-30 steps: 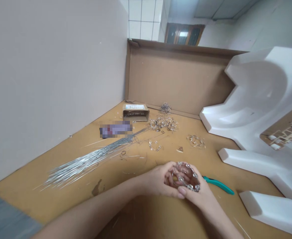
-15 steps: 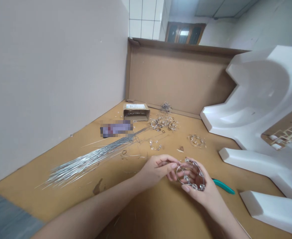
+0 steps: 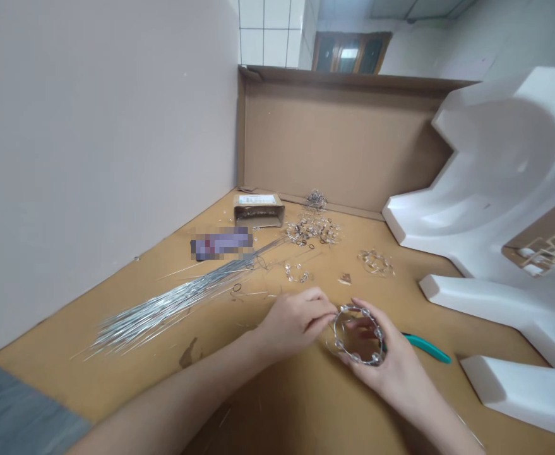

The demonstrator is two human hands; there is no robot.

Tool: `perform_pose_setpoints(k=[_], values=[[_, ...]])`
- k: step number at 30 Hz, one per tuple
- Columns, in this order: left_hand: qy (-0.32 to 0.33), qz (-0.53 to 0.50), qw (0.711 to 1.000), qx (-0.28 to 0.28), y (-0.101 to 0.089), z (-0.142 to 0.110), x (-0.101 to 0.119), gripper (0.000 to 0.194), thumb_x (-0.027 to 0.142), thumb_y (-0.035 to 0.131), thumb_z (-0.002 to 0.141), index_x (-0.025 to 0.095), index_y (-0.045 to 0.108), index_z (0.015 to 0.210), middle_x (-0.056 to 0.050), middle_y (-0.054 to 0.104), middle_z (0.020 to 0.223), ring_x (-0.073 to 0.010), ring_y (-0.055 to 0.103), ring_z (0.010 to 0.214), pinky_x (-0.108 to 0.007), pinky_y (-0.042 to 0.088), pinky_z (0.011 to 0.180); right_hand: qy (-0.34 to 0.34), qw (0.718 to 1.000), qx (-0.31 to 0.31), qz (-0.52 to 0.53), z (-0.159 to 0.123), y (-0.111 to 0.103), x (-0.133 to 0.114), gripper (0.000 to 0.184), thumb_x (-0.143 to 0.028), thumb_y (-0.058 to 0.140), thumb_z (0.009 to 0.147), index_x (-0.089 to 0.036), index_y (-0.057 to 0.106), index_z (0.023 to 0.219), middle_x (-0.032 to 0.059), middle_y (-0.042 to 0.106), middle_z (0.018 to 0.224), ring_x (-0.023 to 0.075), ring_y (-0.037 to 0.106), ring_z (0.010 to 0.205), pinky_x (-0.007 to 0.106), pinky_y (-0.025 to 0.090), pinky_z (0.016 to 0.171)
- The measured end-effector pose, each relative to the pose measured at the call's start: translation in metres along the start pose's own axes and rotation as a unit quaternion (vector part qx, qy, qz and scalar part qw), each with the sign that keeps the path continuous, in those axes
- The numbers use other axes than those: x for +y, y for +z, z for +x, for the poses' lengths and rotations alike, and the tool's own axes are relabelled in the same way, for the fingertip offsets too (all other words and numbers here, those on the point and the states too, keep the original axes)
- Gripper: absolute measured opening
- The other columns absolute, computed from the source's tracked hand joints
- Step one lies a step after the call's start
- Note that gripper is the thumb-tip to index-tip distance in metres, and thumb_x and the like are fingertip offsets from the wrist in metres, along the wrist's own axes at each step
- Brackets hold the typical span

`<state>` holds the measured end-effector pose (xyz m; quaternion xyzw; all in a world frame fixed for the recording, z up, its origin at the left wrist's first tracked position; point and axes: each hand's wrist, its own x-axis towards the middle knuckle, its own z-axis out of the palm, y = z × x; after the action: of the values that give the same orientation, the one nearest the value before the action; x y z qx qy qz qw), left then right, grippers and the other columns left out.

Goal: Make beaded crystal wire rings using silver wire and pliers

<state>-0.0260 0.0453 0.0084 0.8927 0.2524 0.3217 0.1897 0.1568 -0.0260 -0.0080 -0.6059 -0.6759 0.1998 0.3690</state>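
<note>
A wire ring with clear beads [image 3: 358, 363] is held up in front of me, its round opening facing me. My right hand [image 3: 385, 354] curves around its right side, with fingers behind the top and the thumb at the lower edge. At the ring's left side, my left hand [image 3: 300, 317] pinches, fingertips together, at the wire; a thin loop of wire shows just below those fingertips. The exact spot gripped is partly hidden by the fingers. Behind my right hand lies a tool with a teal handle [image 3: 427, 347], its other end covered.
A bundle of straight wires [image 3: 163, 309] lies left on the brown tabletop [image 3: 135, 398]. Further back are a small cardboard box [image 3: 259, 215], a pile of beaded wire pieces [image 3: 312, 229], a beaded strand [image 3: 297, 274] and another wire cluster [image 3: 375, 263]. White foam [image 3: 485, 297] stands right.
The beaded ring has turned to face me more squarely. My left fingers have closed together at its left side, and my right hand has shifted its hold around the ring.
</note>
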Motion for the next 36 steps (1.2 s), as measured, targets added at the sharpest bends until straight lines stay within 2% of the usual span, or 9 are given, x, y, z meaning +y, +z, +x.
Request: perform_pose_setpoints(k=[4, 11, 16, 23, 30, 32, 34, 36], values=[[0.017, 0.036, 0.999, -0.037, 0.001, 0.000, -0.002, 0.032, 0.026, 0.031, 0.089, 0.020, 0.062, 0.091, -0.001, 0.057, 0.086, -0.0098, 0.053, 0.075, -0.020, 0.036, 0.065, -0.026, 0.998, 0.000, -0.060, -0.002, -0.003, 0.000, 0.061, -0.024, 0.060, 0.065, -0.025, 0.036, 0.121, 0.0069, 0.052, 0.112, 0.0197, 0.056, 0.093, 0.033, 0.048, 0.078], [0.042, 0.083, 0.995, -0.023, 0.004, -0.002, -0.004, 0.033, 0.028, 0.028, 0.090, 0.019, 0.060, 0.092, 0.000, 0.053, 0.073, -0.0090, 0.050, 0.067, -0.020, 0.033, 0.058, 0.010, 0.995, -0.021, -0.102, -0.002, -0.010, -0.003, 0.057, -0.025, 0.057, 0.064, -0.023, 0.040, 0.118, 0.0061, 0.059, 0.101, 0.0199, 0.060, 0.080, 0.033, 0.048, 0.069], [0.081, 0.165, 0.982, -0.046, 0.003, -0.002, -0.006, 0.028, 0.021, 0.030, 0.088, 0.019, 0.058, 0.085, 0.002, 0.047, 0.063, -0.0084, 0.043, 0.057, -0.022, 0.027, 0.051, 0.005, 0.992, -0.028, -0.120, -0.003, -0.012, -0.006, 0.055, -0.028, 0.059, 0.063, -0.024, 0.040, 0.115, 0.0045, 0.059, 0.099, 0.0192, 0.060, 0.082, 0.033, 0.047, 0.072], [0.112, 0.237, 0.961, -0.083, 0.002, -0.002, -0.006, 0.017, 0.014, 0.037, 0.080, 0.019, 0.053, 0.080, 0.002, 0.049, 0.064, -0.0086, 0.043, 0.056, -0.023, 0.022, 0.047, 0.000, 0.993, -0.043, -0.110, -0.003, -0.013, -0.008, 0.049, -0.029, 0.059, 0.063, -0.025, 0.045, 0.110, 0.0028, 0.061, 0.091, 0.0177, 0.059, 0.079, 0.030, 0.048, 0.069], [0.091, 0.179, 0.976, -0.088, 0.007, -0.002, -0.008, 0.022, 0.019, 0.033, 0.085, 0.018, 0.051, 0.073, 0.001, 0.051, 0.065, -0.0089, 0.046, 0.057, -0.022, 0.029, 0.049, 0.020, 0.999, -0.041, 0.023, -0.002, -0.018, -0.018, 0.048, -0.030, 0.063, 0.063, -0.023, 0.045, 0.106, 0.0034, 0.061, 0.092, 0.0160, 0.059, 0.079, 0.029, 0.048, 0.071], [0.058, 0.130, 0.987, -0.070, 0.008, -0.002, -0.009, 0.022, 0.020, 0.031, 0.087, 0.018, 0.052, 0.081, 0.000, 0.054, 0.073, -0.0101, 0.050, 0.064, -0.021, 0.034, 0.055, 0.047, 0.994, -0.045, 0.084, -0.001, -0.019, -0.020, 0.047, -0.032, 0.064, 0.063, -0.022, 0.045, 0.105, 0.0066, 0.059, 0.100, 0.0166, 0.058, 0.080, 0.029, 0.049, 0.071], [0.025, 0.068, 0.997, -0.024, 0.009, -0.001, -0.008, 0.021, 0.017, 0.031, 0.086, 0.018, 0.050, 0.095, -0.003, 0.055, 0.084, -0.0118, 0.052, 0.075, -0.022, 0.039, 0.064, 0.075, 0.986, -0.054, 0.140, 0.000, -0.020, -0.021, 0.048, -0.035, 0.065, 0.063, -0.022, 0.045, 0.105, 0.0092, 0.056, 0.109, 0.0171, 0.058, 0.082, 0.030, 0.049, 0.071], [0.024, 0.001, 1.000, 0.016, 0.009, -0.002, -0.005, 0.029, 0.013, 0.035, 0.081, 0.017, 0.044, 0.108, -0.006, 0.053, 0.099, -0.0139, 0.051, 0.088, -0.025, 0.041, 0.075, 0.101, 0.975, -0.063, 0.187, 0.001, -0.020, -0.020, 0.052, -0.037, 0.066, 0.063, -0.022, 0.044, 0.106, 0.0101, 0.052, 0.114, 0.0171, 0.057, 0.083, 0.031, 0.048, 0.073]])
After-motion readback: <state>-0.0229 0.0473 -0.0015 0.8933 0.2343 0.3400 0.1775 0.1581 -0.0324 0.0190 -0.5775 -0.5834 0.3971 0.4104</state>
